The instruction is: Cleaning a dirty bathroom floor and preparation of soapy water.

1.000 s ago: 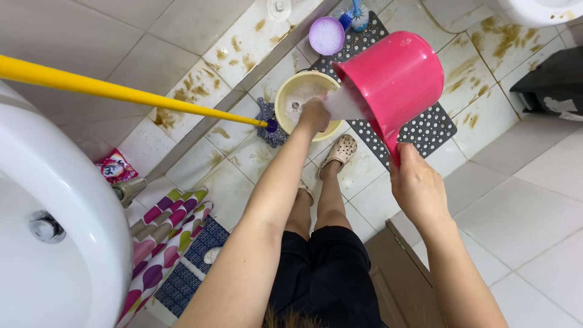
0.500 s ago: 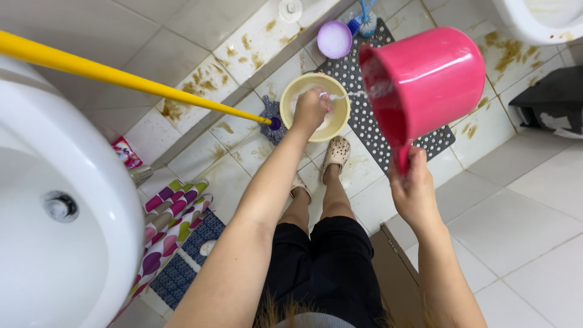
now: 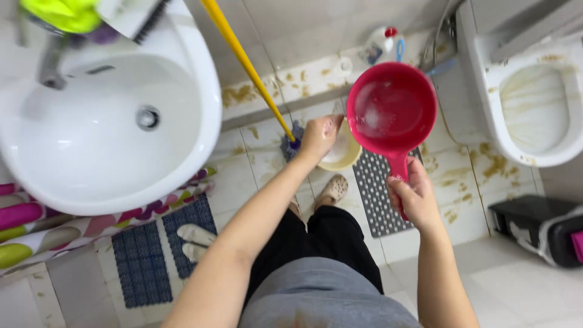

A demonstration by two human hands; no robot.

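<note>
Pink plastic dipper (image 3: 390, 109) now turned mouth-up, round and wet inside; right hand (image 3: 416, 197) clamped on its handle. Left hand (image 3: 319, 136) grips the cream bowl's (image 3: 343, 155) rim above the tiled floor (image 3: 243, 176).

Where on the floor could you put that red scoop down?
Bare pale tiles lie at lower right, between the black bin and the dotted grey mat. It is crowded under the hands: yellow bowl, mop, sandals. The red scoop sits in the right hand.
</note>
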